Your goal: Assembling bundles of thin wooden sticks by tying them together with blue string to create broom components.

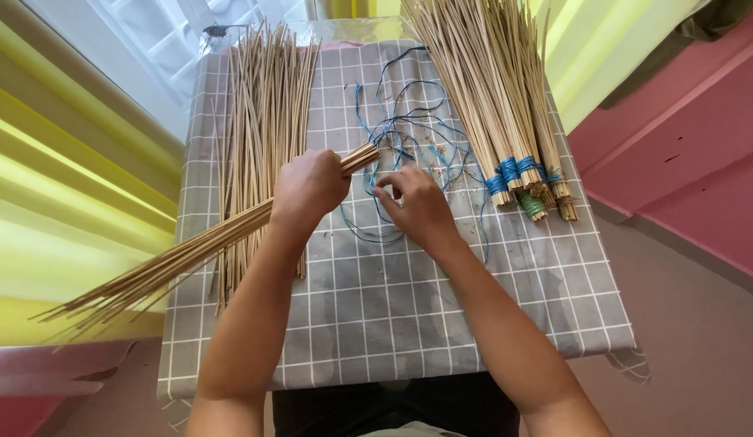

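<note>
A bundle of thin sticks (190,255), pale tan and straight like dried reed or palm ribs, lies slantwise across the left part of the surface (376,324). Its near ends fan out loosely past the left edge, and its far ends stay bunched tight just right of the left hand (309,192). That hand is wrapped around the bundle, fingers pressed together in a closed grip near the bunched end.

The right hand (418,206) sits just to the right, thumb and forefinger pinching a thin blue string (375,194) close beside the stick ends. The string belongs to a loose tangle of blue cord (409,129) curling over the middle of the surface, glossy and wiry.

The surface wears a grey cloth printed with a white grid, soft and slightly wrinkled, its corner hanging at the near right.

On the far left rests a loose pile of sticks (263,113), lying lengthwise and untied. On the far right lie several tied bundles (498,97), their near ends bound with tight blue wrapping (510,170), and one with green wrapping (532,205). Small bits of stick litter the cloth around the cord.
</note>
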